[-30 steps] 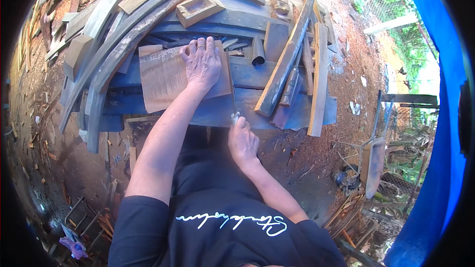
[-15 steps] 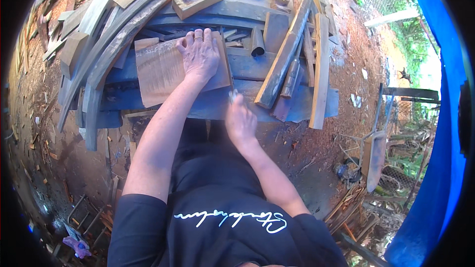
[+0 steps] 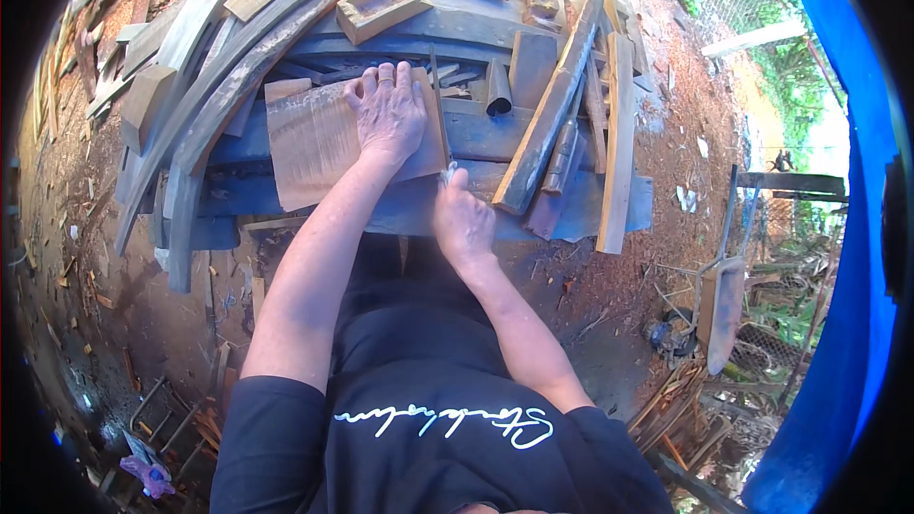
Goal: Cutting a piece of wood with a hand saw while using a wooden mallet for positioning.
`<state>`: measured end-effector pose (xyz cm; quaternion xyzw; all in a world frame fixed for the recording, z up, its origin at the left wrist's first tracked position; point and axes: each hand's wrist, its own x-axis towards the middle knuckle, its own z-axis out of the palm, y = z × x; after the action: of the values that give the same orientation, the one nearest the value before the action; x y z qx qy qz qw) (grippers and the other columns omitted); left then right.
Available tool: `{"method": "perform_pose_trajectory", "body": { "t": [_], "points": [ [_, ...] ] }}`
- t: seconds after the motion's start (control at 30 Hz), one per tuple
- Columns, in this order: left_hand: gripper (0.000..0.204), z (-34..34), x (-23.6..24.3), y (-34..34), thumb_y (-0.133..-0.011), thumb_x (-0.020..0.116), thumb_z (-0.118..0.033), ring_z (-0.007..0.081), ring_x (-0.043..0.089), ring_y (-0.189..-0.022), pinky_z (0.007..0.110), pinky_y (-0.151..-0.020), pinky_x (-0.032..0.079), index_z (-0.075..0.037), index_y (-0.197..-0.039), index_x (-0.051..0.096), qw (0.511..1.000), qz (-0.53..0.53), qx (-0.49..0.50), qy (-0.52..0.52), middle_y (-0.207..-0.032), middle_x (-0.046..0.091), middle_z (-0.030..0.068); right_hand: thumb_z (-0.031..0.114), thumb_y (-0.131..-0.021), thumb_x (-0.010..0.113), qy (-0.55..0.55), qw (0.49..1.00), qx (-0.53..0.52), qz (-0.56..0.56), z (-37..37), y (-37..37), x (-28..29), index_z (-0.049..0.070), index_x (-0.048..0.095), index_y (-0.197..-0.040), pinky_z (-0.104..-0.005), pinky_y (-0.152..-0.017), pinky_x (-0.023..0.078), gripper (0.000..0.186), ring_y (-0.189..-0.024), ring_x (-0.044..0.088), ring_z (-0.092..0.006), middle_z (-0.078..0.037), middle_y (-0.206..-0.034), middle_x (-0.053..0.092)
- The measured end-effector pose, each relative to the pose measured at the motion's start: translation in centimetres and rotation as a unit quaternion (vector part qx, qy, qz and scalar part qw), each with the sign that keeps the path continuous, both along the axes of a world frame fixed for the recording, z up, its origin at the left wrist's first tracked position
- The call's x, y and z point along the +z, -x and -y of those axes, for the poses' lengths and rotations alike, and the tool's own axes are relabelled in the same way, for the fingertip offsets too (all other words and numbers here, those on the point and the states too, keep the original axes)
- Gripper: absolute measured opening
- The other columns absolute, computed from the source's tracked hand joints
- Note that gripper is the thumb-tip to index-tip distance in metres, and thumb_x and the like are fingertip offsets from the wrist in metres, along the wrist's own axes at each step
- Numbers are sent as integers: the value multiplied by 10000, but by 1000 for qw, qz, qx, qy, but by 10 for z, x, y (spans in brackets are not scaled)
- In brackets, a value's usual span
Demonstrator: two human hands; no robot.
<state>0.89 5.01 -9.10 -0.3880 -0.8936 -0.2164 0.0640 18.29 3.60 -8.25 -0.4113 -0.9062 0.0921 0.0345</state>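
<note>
A flat brown wooden board (image 3: 309,148) lies on the weathered workbench (image 3: 490,171) in front of me. My left hand (image 3: 392,119) is laid flat on the board near its far right corner, fingers stretched to the far edge. My right hand (image 3: 464,221) is closed round the near end of a long thin-bladed tool (image 3: 438,109), just off the board's near right corner. The blade runs along the board's right edge and sticks out past the far side. Seen edge-on, it could be a saw or a file; I cannot tell. My fingers hide its handle.
Right of the board lie a dark tube (image 3: 498,90), a long beam (image 3: 552,100), a chisel-like tool (image 3: 562,157) and a pale plank (image 3: 617,148). Curved timbers (image 3: 214,100) and a hollowed wooden block (image 3: 383,9) fill the left and back. A wheelbarrow (image 3: 724,309) stands at the right.
My right hand has moved slightly forward, away from me, along the board's edge, and more blade shows beyond the far side. My left hand stays on the board.
</note>
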Motion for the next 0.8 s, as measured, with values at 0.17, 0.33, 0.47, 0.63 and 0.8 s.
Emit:
{"method": "perform_pose_trajectory", "body": {
  "t": [0.17, 0.33, 0.47, 0.63, 0.8],
  "points": [
    [375, 6, -5, 3, -947, 502, -298, 254, 442, -1202, 483, -1019, 251, -98, -1257, 568, 1000, -17, 13, 4, -1211, 542, 80, 217, -982, 515, 32, 999, 20, -18, 28, -39, 3, 45, 446, -928, -466, -530, 559, 193, -600, 684, -343, -177, -594, 632],
    [372, 3, 4, 2, -949, 500, -300, 253, 441, -1202, 474, -1019, 252, -97, -1252, 575, 1000, -6, 1, -2, -1214, 536, 77, 225, -986, 517, -1, 1000, 16, -18, 3, -5, -5, 49, 442, -905, -452, -524, 558, 208, -600, 685, -334, -172, -606, 641],
    [362, 5, -1, 2, -949, 497, -300, 250, 443, -1191, 466, -1018, 252, -99, -1238, 580, 1000, -9, 2, -5, -1189, 537, 73, 210, -974, 537, 26, 999, 17, -21, 8, -11, 7, 51, 437, -900, -444, -531, 559, 202, -612, 687, -336, -167, -620, 648],
    [367, 6, -4, -1, -931, 501, -289, 263, 435, -1171, 496, -1004, 251, -77, -1224, 564, 1000, -16, -13, -18, -1152, 544, 96, 209, -961, 552, 45, 999, 7, -23, 29, -36, 1, 38, 440, -938, -467, -544, 551, 206, -615, 680, -360, -183, -610, 638],
    [362, 1, 1, -1, -951, 500, -291, 250, 445, -1190, 472, -1014, 256, -97, -1248, 574, 1000, -8, -12, -11, -1196, 544, 75, 201, -951, 551, 17, 999, -11, -31, -1, 4, -4, 28, 450, -966, -486, -562, 544, 201, -615, 673, -379, -200, -599, 628]
  ]
}}
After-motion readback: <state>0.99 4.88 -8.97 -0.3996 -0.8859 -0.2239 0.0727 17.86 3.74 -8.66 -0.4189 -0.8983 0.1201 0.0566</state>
